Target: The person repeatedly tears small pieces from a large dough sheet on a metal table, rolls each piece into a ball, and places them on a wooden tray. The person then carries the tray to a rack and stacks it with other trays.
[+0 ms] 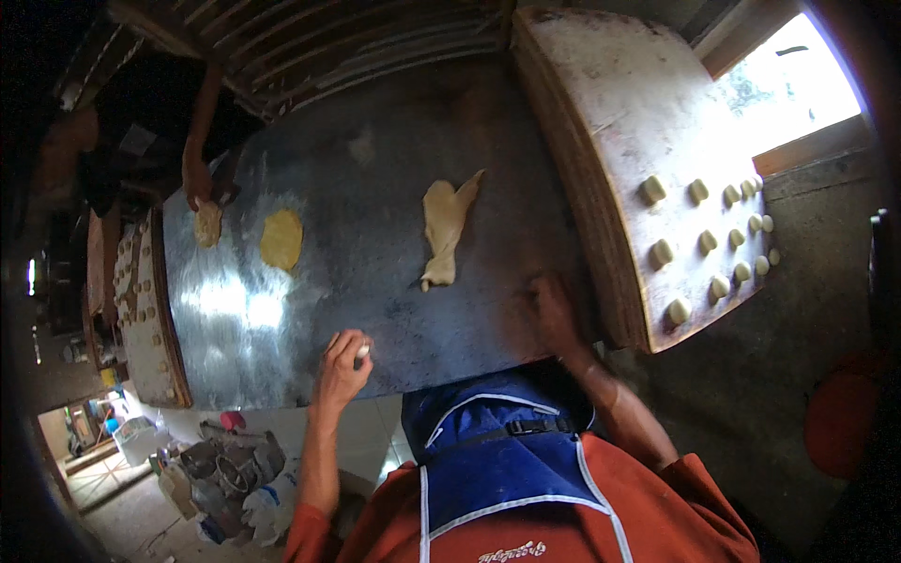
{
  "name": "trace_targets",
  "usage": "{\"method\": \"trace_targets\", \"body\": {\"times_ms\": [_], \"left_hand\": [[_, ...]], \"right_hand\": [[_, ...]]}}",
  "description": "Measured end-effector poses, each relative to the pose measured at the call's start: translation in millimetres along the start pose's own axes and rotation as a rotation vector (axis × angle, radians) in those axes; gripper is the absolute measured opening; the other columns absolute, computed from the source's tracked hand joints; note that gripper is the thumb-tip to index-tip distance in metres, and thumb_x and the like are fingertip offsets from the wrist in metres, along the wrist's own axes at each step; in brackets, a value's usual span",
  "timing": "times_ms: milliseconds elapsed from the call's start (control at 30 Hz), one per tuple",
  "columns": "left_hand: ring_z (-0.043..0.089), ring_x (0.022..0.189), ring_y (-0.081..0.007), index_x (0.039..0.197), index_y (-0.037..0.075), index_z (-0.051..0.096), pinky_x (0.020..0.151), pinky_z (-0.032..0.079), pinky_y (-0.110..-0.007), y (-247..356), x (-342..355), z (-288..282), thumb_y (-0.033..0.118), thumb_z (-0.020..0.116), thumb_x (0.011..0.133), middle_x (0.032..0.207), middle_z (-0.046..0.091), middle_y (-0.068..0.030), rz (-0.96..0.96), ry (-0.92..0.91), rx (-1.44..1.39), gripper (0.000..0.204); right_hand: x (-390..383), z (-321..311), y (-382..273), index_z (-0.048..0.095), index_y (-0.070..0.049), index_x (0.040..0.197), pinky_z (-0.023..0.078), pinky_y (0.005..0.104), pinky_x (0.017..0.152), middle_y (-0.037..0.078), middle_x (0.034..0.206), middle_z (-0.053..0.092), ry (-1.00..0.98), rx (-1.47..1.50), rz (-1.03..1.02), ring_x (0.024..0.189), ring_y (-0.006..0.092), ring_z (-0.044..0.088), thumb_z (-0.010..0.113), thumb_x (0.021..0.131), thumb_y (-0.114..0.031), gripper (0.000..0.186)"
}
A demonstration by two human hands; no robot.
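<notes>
My left hand (pixel 343 372) is closed near the front edge of the dark metal table (pixel 375 188), with a small pale dough piece (pixel 363 351) showing between thumb and fingers. My right hand (pixel 557 314) is low over the table's right front part, beside the stacked boards. It is blurred and in shadow, so its fingers and anything in them cannot be made out. Beyond and between my hands lies a long, twisted strip of pale dough (pixel 445 230), forked at its far end. Neither hand touches it.
At the right, a tall stack of boards (pixel 601 103) carries several dough rounds (pixel 662 252) on top. A yellow flattened dough (pixel 282 239) lies left. At the far left, another person's hand (pixel 199 186) touches a dough piece (pixel 207 227). A board (pixel 141 324) with small dough pieces stands beyond the table's left edge.
</notes>
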State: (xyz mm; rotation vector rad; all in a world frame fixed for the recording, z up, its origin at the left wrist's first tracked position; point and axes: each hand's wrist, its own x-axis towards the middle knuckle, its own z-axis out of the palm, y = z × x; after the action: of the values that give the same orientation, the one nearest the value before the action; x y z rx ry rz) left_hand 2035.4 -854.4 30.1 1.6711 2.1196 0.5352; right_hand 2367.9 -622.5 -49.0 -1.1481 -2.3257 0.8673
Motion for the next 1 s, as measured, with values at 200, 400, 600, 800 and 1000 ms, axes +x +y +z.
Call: {"method": "trace_targets", "body": {"times_ms": [200, 400, 600, 800, 1000], "left_hand": [[0.066, 0.1, -0.0265, 0.11, 0.007, 0.075, 0.082, 0.057, -0.038, 108, 107, -49, -0.007, 0.078, 0.075, 0.109, 0.061, -0.0085, 0.269, 0.094, -0.199, 0.038], [0.069, 0.098, -0.0221, 0.142, 0.008, 0.057, 0.087, 0.057, -0.035, 277, 331, -56, -0.003, 0.081, 0.08, 0.112, 0.069, -0.0091, 0.771, 0.49, -0.339, 0.067], [0.068, 0.107, -0.0249, 0.157, 0.009, 0.037, 0.091, 0.056, -0.036, 267, 461, 45, 0.007, 0.082, 0.083, 0.119, 0.069, -0.013, 0.542, 0.093, -0.468, 0.087], [0.064, 0.116, -0.0243, 0.146, 0.004, 0.05, 0.095, 0.053, -0.039, 166, 292, -17, 0.013, 0.078, 0.087, 0.124, 0.067, -0.011, 0.098, 0.448, -0.637, 0.066], [0.069, 0.102, -0.0276, 0.125, 0.007, 0.069, 0.091, 0.055, -0.04, 81, 132, 34, 0.003, 0.077, 0.082, 0.115, 0.07, -0.0093, -0.11, 0.334, -0.279, 0.044]], "right_hand": [[-5, -51, -32, 0.064, 0.006, 0.119, 0.058, 0.0462, 0.093, 0.032, 0.128, 0.058, -0.379, 0.044, -0.12, 0.11, 0.0436, 0.062, 0.06, 0.087, 0.0, 0.032], [101, -234, -96, 0.041, -0.002, 0.152, 0.059, 0.0355, 0.069, 0.014, 0.105, 0.071, 0.5, 0.111, -0.377, 0.083, 0.022, 0.071, 0.088, 0.082, -0.011, 0.084], [185, -247, -34, 0.018, -0.005, 0.163, 0.056, 0.035, 0.081, 0.018, 0.116, 0.07, 0.484, -0.228, -0.04, 0.094, 0.0294, 0.07, 0.094, 0.073, -0.02, 0.119], [86, -241, -87, 0.042, -0.002, 0.152, 0.055, 0.036, 0.077, 0.012, 0.102, 0.065, 0.471, 0.05, -0.161, 0.087, 0.0241, 0.064, 0.091, 0.076, -0.012, 0.09], [34, -115, -88, 0.06, -0.003, 0.128, 0.055, 0.0351, 0.076, 0.012, 0.091, 0.068, -0.194, 0.551, 0.07, 0.083, 0.0227, 0.067, 0.082, 0.088, -0.011, 0.046]]}}
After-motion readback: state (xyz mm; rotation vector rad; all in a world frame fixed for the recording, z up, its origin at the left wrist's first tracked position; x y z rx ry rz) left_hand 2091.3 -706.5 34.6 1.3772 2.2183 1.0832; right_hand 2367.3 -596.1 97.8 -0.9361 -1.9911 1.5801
